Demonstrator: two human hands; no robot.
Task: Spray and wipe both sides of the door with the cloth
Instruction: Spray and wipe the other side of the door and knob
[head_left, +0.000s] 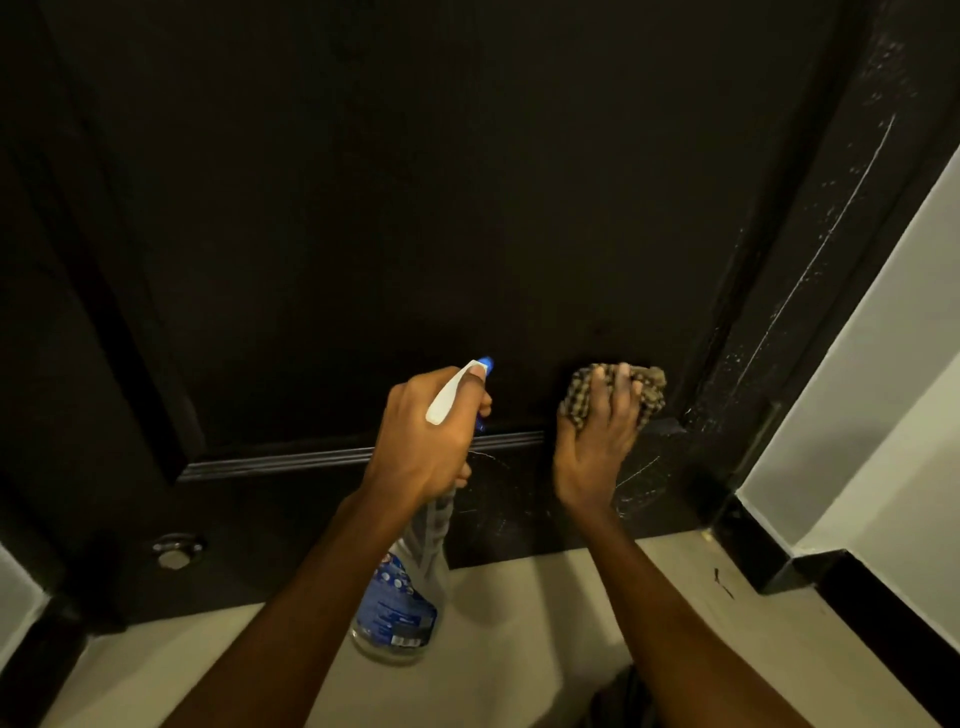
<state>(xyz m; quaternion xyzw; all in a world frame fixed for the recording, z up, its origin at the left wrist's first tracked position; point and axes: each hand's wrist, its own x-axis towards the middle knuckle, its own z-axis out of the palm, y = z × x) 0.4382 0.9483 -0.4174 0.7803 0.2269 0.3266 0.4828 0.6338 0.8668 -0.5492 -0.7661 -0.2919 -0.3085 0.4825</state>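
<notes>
The right hand (597, 436) curls round a bunched brown checked cloth (652, 389), pressing it against the black panelled door (467, 208) low near the frame (810, 260) — likely to scrub there. The left hand (423, 436) grips a clear, blue-labelled spray bottle (400, 608), nozzle (485, 365) facing the door — ready to re-wet.

The door (415, 208) panel lies unobstructed. Raised moulding (291, 460) crosses near its bottom edge; frame (810, 291) bounds the right edge; metal fitting (176, 551) projects at lower left corner.
</notes>
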